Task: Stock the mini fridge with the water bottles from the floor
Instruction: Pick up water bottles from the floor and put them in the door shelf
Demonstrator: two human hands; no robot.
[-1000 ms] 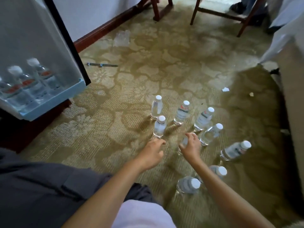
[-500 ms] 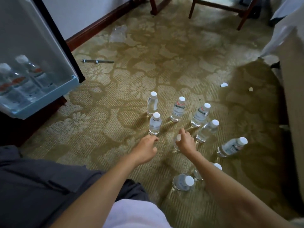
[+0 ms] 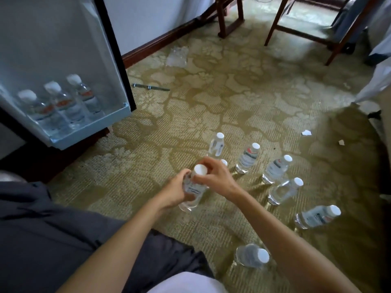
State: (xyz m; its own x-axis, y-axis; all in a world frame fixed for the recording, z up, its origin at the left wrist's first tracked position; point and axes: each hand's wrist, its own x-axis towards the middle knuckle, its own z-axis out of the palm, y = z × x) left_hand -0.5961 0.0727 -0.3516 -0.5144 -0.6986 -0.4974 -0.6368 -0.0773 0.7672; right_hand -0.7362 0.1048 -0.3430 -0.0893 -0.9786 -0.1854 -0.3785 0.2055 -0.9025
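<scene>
Bottle in hands: clear plastic water bottle with white cap (image 3: 193,187) is held above the carpet, tilted a little, between both hands.
Left hand: left hand (image 3: 173,192) has its grip clamped around the body of this bottle, the fingers wrapped on the label.
Right hand: right hand (image 3: 213,176) has its grip closed on the neck of the same bottle, just beside the cap.
Bottles on floor: six more clear bottles stand on the patterned olive carpet (image 3: 190,115); the far bottle (image 3: 216,144), the red-label bottle (image 3: 248,158), the third bottle (image 3: 276,169), the plain bottle (image 3: 284,191), the right-side bottle (image 3: 317,216) and the nearest bottle (image 3: 252,255). A seventh white cap (image 3: 224,162) shows behind the right hand; its body is hidden.
Fridge: open white door of the mini fridge (image 3: 63,60) is at the left; its pale blue door shelf (image 3: 91,130) holds three bottles (image 3: 63,104) upright in a row.
Other things: dark pen-like stick (image 3: 150,87) and crumpled clear plastic wrap (image 3: 177,56) lie on the carpet near the wall; brown wooden chair legs (image 3: 296,34) are at the far side.
</scene>
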